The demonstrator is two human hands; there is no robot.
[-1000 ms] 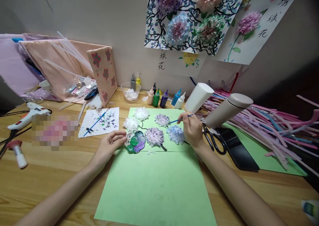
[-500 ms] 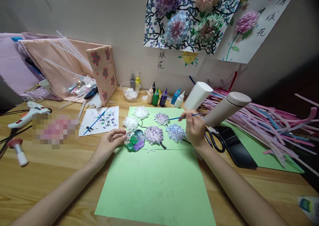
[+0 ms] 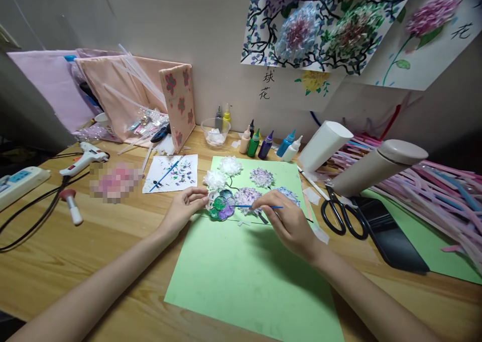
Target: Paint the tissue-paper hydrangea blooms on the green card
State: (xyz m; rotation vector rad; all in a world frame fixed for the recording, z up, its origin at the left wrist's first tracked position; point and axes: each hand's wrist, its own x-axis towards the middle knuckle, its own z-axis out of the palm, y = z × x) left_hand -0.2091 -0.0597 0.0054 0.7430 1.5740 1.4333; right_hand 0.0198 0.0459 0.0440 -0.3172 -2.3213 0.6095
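Pinching blue brush (image 3: 246, 206), right fingers (image 3: 271, 199) clamped on it; left fingers (image 3: 197, 192) touching palette (image 3: 222, 205) edge, grip unclear.

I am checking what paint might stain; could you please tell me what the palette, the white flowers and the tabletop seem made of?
Palette: probably smooth, fairly glossy plastic, given its scalloped edge and rounded wells.
White flowers: perhaps paper or thin plastic film, finish unclear, judging by their ruffled petals.
Tabletop: wood or wood-look laminate, with visible grain and a soft sheen.
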